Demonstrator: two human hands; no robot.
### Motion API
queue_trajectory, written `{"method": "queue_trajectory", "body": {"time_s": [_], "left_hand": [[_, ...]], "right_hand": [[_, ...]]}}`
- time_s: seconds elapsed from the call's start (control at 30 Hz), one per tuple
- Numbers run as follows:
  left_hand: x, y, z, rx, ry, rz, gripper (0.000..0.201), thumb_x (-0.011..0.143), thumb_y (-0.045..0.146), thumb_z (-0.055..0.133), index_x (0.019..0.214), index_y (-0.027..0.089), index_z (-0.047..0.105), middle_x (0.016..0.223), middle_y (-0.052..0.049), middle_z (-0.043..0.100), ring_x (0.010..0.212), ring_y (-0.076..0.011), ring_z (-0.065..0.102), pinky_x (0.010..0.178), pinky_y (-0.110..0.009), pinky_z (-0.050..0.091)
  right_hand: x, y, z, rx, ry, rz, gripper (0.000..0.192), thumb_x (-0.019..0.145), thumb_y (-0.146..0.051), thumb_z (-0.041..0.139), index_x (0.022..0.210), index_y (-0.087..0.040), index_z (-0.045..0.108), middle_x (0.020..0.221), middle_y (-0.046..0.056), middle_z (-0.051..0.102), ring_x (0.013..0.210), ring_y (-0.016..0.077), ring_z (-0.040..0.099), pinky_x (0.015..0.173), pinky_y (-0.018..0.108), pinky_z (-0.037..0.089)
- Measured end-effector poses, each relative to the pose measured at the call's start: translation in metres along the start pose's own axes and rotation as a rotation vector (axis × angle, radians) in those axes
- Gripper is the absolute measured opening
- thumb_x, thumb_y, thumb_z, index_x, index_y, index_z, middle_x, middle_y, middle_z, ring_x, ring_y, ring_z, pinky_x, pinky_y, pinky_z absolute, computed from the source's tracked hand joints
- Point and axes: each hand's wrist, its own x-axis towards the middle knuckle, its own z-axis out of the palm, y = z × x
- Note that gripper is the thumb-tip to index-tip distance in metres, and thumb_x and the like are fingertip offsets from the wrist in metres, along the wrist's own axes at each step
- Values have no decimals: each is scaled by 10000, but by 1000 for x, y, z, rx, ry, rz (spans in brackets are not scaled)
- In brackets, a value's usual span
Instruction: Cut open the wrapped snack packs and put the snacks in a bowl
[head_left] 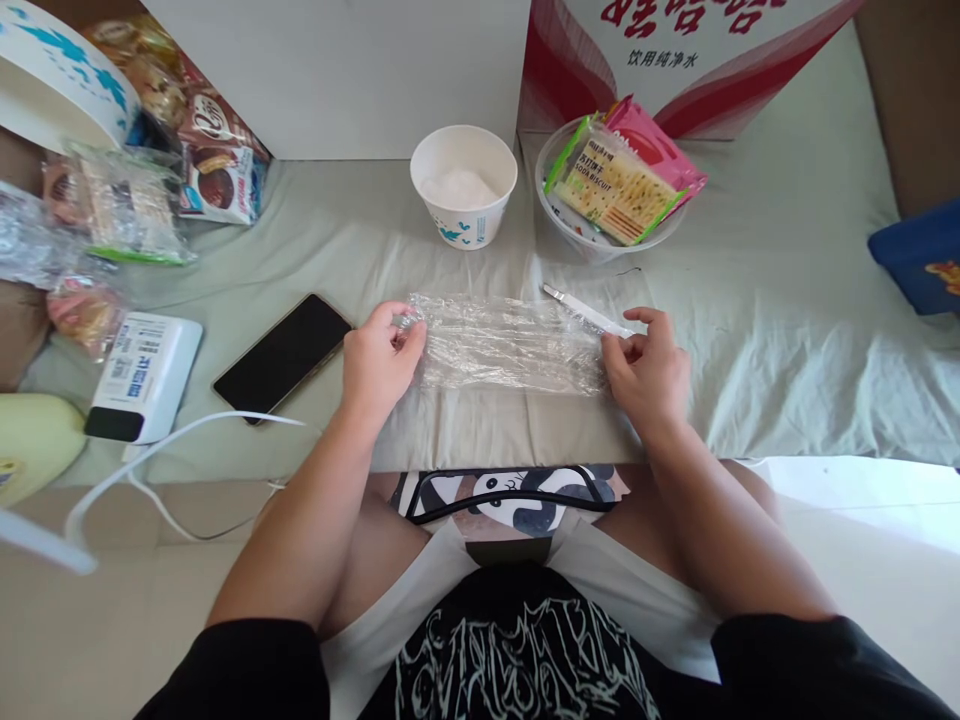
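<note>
Stretched between my two hands is a sheet of crinkled clear plastic film (510,345), low over the cloth-covered surface. My left hand (384,360) pinches its left end between thumb and fingers. At the other end my right hand (649,372) has its thumb and fingertips closed on the film's right edge. A slim white-handled knife (589,308) with a short metal blade lies by the right fingertips, its handle end reaching close to them; whether they touch it I cannot tell.
Behind the film stand a paper bowl (463,190) with white contents and a clear plastic bowl (577,232) holding soda biscuit packs (619,185). To the left lie a phone (283,355), a white power bank (146,375) with a cable, and packaged snacks (124,200). A red-and-white carton (652,70) stands behind.
</note>
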Motion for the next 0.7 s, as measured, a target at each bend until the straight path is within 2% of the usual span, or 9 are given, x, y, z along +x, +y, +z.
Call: {"method": "queue_trajectory", "body": {"time_s": [0.1,0.17,0.2,0.23,0.3,0.37,0.43,0.53,0.7], "left_hand": [[4,2,2,135,86,52,241,889,321,659,1106,216,678,674,22,683,597,-155,628,708,-298,500],[5,6,5,185,111,62,254,892,307,668,1130,217,682,731,2,705,670,-176,669,756,-312,507],[6,8,6,203,113,66,262,895,305,670,1141,218,683,755,-5,712,700,-186,684,769,-317,510],[6,9,7,218,111,69,274,900,308,671,1159,219,681,779,-12,720,730,-197,697,784,-323,513],[7,11,10,239,108,79,312,908,313,673,1205,218,669,847,-29,736,800,-220,716,834,-343,522],[8,10,12,242,114,106,355,910,300,675,1253,216,647,958,-54,748,907,-243,724,910,-371,524],[10,8,14,235,138,152,382,909,282,672,1284,219,632,1097,-84,741,1043,-269,707,990,-399,514],[11,6,15,237,172,202,439,890,305,703,1316,237,621,1272,-122,702,1226,-327,631,1089,-466,475],[6,11,16,249,44,221,552,850,305,762,1370,237,589,1278,-129,710,1272,-379,580,1115,-558,437]], "right_hand": [[-5,1,2,-109,198,-195,355,850,-366,648,1167,-229,569,855,27,652,705,208,630,640,356,469],[-14,-4,2,-120,380,-460,361,851,-311,680,1185,-227,569,970,71,633,800,226,637,671,370,491],[-19,-7,2,-102,406,-617,343,866,-274,678,1189,-231,572,987,77,628,830,227,640,697,372,503],[-24,-11,2,-83,365,-764,317,888,-247,666,1192,-238,577,1000,78,639,862,227,649,729,372,513],[-31,-19,3,-92,132,-956,280,943,-247,630,1220,-246,596,1089,88,691,995,248,678,816,383,526],[-35,-22,6,-177,-117,-981,309,985,-308,596,1284,-229,618,1276,114,705,1215,305,646,934,429,514],[-37,-21,8,-265,-254,-921,373,1004,-351,573,1343,-208,636,1416,126,667,1363,350,566,1033,477,477],[-40,-19,8,-340,-336,-828,434,1001,-377,575,1395,-208,647,1472,126,642,1391,361,540,1069,498,459],[-55,-30,-8,-411,-331,-773,468,973,-475,601,1332,-187,687,1371,145,707,1200,367,658,838,445,552]]}}
